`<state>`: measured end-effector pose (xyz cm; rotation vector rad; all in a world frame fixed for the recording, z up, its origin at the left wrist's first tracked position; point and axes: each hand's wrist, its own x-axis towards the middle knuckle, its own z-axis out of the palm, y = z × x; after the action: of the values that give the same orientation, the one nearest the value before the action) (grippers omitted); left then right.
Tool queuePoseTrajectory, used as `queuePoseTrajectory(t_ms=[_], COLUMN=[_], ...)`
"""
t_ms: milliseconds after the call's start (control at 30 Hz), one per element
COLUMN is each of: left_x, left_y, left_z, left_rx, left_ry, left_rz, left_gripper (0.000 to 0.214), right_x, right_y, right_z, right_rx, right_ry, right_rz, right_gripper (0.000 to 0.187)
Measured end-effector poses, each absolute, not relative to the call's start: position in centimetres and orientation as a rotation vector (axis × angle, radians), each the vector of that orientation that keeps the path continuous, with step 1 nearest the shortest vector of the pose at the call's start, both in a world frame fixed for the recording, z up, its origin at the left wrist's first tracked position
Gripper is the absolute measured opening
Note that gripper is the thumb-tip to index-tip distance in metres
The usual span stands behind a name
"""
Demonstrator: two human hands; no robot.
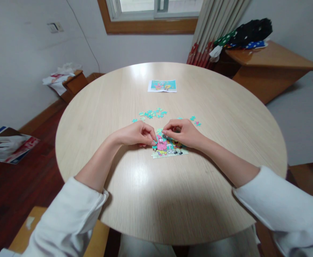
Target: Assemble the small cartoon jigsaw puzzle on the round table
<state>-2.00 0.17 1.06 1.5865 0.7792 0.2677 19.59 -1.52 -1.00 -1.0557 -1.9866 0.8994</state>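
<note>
A partly built cartoon jigsaw puzzle (169, 148) lies on the round wooden table (169, 200) in front of me. My left hand (137, 134) rests at its upper left corner, fingers pinched together at the puzzle's edge. My right hand (181, 132) sits at the upper right, fingers curled and pinched close to the left fingertips. Whether a piece is between the fingers is too small to make out. Several loose teal puzzle pieces (152, 114) lie scattered just beyond my hands, with a few more pieces (195, 120) to the right.
A printed reference picture (162, 86) lies farther back on the table. A wooden side desk (268, 62) with dotted fabric stands at the right, by a curtain (212, 32). Low wooden boxes and papers (62, 80) sit on the floor at left.
</note>
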Motion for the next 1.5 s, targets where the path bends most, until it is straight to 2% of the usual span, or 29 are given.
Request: queuePoseTrajectory(t_ms=[1500], left_x=[-1.90], left_y=[-0.03], left_z=[1.06], left_rx=[1.788], left_ry=[0.748], left_rz=[0.174], left_gripper=[0.018], right_x=[19.53], right_y=[-1.62], right_z=[-0.93], right_rx=[-1.085], right_ry=[-2.036], right_rz=[0.975], right_gripper=[0.022])
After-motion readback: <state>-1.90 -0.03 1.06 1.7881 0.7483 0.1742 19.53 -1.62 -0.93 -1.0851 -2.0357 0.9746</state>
